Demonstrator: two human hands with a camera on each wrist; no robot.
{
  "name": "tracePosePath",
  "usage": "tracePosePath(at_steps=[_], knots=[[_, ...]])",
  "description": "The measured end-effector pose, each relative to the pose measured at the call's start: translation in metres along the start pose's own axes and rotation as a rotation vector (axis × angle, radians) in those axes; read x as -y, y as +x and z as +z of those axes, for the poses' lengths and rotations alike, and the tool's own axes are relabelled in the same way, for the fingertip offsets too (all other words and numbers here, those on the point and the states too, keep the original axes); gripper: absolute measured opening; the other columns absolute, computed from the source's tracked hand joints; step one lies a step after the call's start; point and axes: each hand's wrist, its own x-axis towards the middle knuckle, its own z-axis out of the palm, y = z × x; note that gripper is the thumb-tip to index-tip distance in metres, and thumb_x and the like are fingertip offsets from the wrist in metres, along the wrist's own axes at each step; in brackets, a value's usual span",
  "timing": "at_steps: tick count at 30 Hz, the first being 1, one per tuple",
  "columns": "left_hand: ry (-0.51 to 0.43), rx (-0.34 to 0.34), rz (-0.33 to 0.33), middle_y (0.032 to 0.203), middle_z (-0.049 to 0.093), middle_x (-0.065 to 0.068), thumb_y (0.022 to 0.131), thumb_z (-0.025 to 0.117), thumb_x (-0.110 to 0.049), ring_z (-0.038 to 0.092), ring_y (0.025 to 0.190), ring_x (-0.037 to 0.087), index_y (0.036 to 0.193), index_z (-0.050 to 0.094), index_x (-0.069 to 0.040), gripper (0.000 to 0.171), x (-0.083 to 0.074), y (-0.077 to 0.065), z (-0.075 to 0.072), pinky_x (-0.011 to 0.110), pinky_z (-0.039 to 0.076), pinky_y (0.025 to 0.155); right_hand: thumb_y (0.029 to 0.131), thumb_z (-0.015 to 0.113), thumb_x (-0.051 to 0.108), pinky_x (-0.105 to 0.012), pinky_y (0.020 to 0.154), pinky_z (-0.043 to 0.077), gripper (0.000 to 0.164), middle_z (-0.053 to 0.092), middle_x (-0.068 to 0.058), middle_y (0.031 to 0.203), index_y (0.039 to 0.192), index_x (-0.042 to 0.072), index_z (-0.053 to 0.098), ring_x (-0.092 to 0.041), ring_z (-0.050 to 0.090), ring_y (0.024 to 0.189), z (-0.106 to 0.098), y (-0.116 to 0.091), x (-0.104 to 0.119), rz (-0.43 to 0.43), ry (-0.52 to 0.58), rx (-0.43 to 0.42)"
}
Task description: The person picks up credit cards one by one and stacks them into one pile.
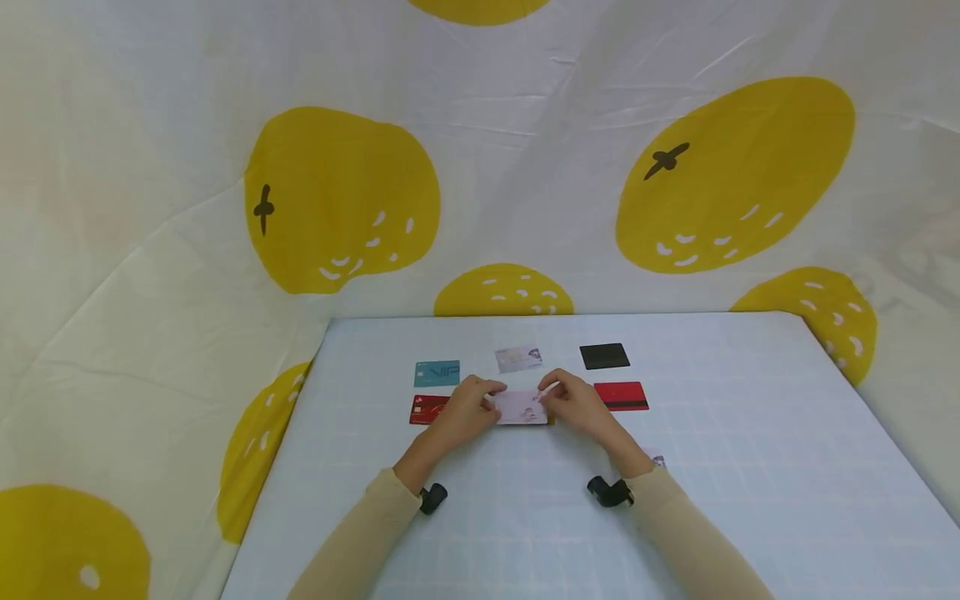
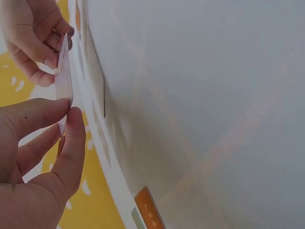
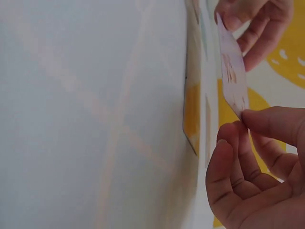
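Note:
A pale pinkish card [image 1: 519,408] with printed figures is held raised off the table between both hands. My left hand [image 1: 467,410] pinches its left end between thumb and fingers. The right hand [image 1: 579,407] pinches the opposite end at a corner, as the right wrist view shows of the card [image 3: 233,71]. Under it lies a card with a yellow part [image 3: 192,112], mostly hidden in the head view. Beside the left hand is a red card [image 1: 426,408], partly covered by that hand. Right of the right hand lies a red card with a dark stripe [image 1: 621,397].
Farther back on the white table [image 1: 750,433] lie a teal VIP card [image 1: 437,373], a pale card with a portrait [image 1: 518,359] and a black card [image 1: 604,357]. Another card [image 1: 659,460] is mostly hidden by the right forearm. A patterned curtain [image 1: 525,167] stands behind.

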Motion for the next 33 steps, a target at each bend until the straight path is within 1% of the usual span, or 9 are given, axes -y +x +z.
tracePosePath(at_steps=[5,11,16,20,26,33], knots=[[0.026,0.031,0.002,0.104,0.053,0.003,0.091,0.074,-0.01,0.055,0.089,0.014,0.131,0.065,-0.008,0.041,-0.001,0.011,0.006,0.023,0.052,0.075,0.093,0.067,0.01,-0.033,0.067,0.049,0.015,0.066,-0.002,0.087,0.107,0.013,0.064,-0.02,0.057,0.076,-0.003,0.004,-0.01,0.022,-0.043,-0.006],[0.076,0.043,-0.021,0.099,0.052,0.0,0.091,0.074,-0.011,0.052,0.087,0.014,0.132,0.065,-0.011,0.042,-0.003,0.018,0.013,0.02,0.05,0.071,0.094,0.067,0.013,-0.034,0.07,0.049,0.016,0.063,-0.002,0.089,0.109,0.014,0.063,-0.021,0.057,0.079,-0.004,0.007,-0.014,0.079,-0.075,0.004],[0.088,0.044,-0.042,0.098,0.051,0.0,0.091,0.074,-0.011,0.051,0.086,0.013,0.133,0.064,-0.01,0.043,-0.003,0.018,0.015,0.02,0.05,0.072,0.094,0.067,0.012,-0.034,0.069,0.048,0.016,0.062,-0.003,0.087,0.109,0.013,0.063,-0.021,0.056,0.077,-0.004,0.011,-0.017,0.073,-0.104,0.009],[0.099,0.064,-0.06,0.098,0.052,-0.001,0.091,0.074,-0.012,0.052,0.087,0.013,0.134,0.064,-0.012,0.044,-0.004,0.018,0.015,0.02,0.05,0.074,0.094,0.067,0.013,-0.034,0.068,0.048,0.016,0.062,-0.003,0.086,0.109,0.012,0.063,-0.02,0.056,0.076,-0.003,0.013,-0.019,0.077,-0.121,0.009],[0.119,0.089,-0.067,0.099,0.052,-0.001,0.091,0.075,-0.015,0.052,0.088,0.013,0.135,0.063,-0.014,0.045,-0.003,0.019,0.016,0.021,0.049,0.074,0.094,0.067,0.014,-0.034,0.07,0.05,0.016,0.064,-0.004,0.089,0.109,0.01,0.063,-0.021,0.056,0.078,-0.004,0.012,-0.018,0.087,-0.151,0.017],[0.11,0.102,-0.078,0.101,0.054,-0.001,0.091,0.075,-0.016,0.053,0.088,0.012,0.135,0.062,-0.014,0.046,-0.002,0.02,0.016,0.021,0.05,0.076,0.094,0.068,0.016,-0.036,0.073,0.053,0.016,0.065,-0.006,0.095,0.108,0.011,0.063,-0.022,0.058,0.082,-0.003,0.012,-0.018,0.105,-0.162,0.018]])
